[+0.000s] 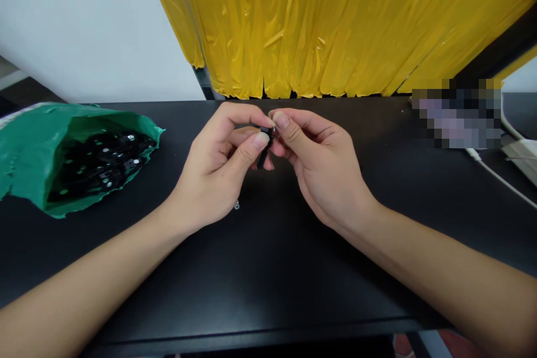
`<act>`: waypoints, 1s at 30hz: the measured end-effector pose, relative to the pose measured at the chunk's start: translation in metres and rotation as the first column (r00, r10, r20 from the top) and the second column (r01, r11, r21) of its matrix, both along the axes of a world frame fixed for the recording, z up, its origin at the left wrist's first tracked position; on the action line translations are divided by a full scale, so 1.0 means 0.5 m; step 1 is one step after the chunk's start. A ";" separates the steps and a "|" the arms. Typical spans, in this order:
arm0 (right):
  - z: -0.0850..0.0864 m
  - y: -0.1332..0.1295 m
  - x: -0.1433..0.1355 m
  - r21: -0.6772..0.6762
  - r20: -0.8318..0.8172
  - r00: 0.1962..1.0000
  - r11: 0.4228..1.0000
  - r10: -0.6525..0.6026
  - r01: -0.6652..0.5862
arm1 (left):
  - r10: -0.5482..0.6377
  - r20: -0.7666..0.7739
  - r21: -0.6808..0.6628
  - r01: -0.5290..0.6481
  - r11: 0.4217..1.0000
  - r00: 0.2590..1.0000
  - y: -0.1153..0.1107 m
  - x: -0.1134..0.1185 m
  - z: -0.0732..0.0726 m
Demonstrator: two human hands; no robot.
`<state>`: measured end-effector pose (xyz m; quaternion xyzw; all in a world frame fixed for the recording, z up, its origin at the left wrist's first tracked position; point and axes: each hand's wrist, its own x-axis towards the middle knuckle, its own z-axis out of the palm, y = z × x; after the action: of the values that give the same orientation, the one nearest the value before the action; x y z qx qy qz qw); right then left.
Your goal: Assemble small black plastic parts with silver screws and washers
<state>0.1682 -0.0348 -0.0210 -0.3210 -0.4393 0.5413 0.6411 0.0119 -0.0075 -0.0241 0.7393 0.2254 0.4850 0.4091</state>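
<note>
Above the middle of the black table, my left hand (pixel 222 162) pinches a small black plastic part (pixel 264 151) between thumb and fingers. Close against it, my right hand (pixel 323 162) has its thumb and index finger pressed together at the part's upper end. A tiny bit of metal (pixel 274 126) shows at those right fingertips; its exact kind is too small to tell. Just below my left hand lies a small metal piece with a ring-like end (pixel 237 205) on the table. The fingers hide much of the black part.
On the left, a torn green bag (pixel 46 151) lies open with many black parts (pixel 107 165) inside. A blurred-out object (pixel 461 117), a white cable (pixel 503 176) and a white box (pixel 522 156) are at the right. Yellow plastic sheeting (pixel 293 28) hangs behind the black table (pixel 268 279).
</note>
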 end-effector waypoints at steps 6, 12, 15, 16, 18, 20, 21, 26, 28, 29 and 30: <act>-0.001 -0.004 -0.005 -0.004 -0.056 0.998 1.000 0.026 -0.026 | -0.036 0.063 -0.024 0.038 0.999 0.997 0.001 0.002 -0.006; 0.000 -0.002 -0.011 -0.009 -0.048 0.999 1.000 -0.007 0.007 | -0.010 0.070 -0.117 0.018 0.993 0.998 -0.004 0.009 -0.005; -0.002 0.000 -0.015 0.003 -0.107 0.994 1.000 0.005 -0.004 | -0.012 0.105 -0.173 0.030 0.984 0.994 -0.001 0.012 -0.007; -0.003 0.001 -0.016 0.004 -0.119 0.993 1.000 0.001 -0.001 | -0.012 0.121 -0.195 0.036 0.980 0.993 0.001 0.012 -0.008; -0.005 0.004 -0.019 0.000 -0.127 0.992 1.000 -0.020 0.020 | -0.011 0.151 -0.234 0.046 0.971 0.988 0.004 0.013 -0.011; -0.006 0.007 -0.021 -0.010 -0.137 0.990 0.999 -0.046 0.045 | -0.011 0.170 -0.258 0.055 0.965 0.985 0.006 0.014 -0.011; -0.007 0.009 -0.021 -0.019 -0.142 0.988 0.998 -0.056 0.054 | -0.013 0.175 -0.264 0.059 0.963 0.985 0.006 0.014 -0.011; -0.009 0.018 -0.014 -0.054 -0.129 0.991 0.998 -0.039 0.033 | -0.061 0.149 -0.263 0.099 0.960 0.987 0.005 0.015 -0.007; -0.007 0.019 -0.010 -0.040 -0.115 0.993 0.999 -0.010 0.005 | -0.064 0.147 -0.270 0.102 0.958 0.987 0.006 0.015 -0.006; -0.005 0.020 -0.008 -0.030 -0.113 0.994 1.000 -0.001 -0.002 | -0.057 0.151 -0.276 0.098 0.956 0.987 0.007 0.014 -0.006; -0.003 0.019 -0.007 -0.023 -0.114 0.994 1.000 0.003 -0.006 | -0.048 0.155 -0.283 0.091 0.955 0.987 0.008 0.014 -0.006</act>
<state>0.1648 -0.0251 -0.0225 -0.2960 -0.3965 0.5652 0.6600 0.0189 -0.0036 -0.0273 0.6414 0.2370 0.4852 0.5450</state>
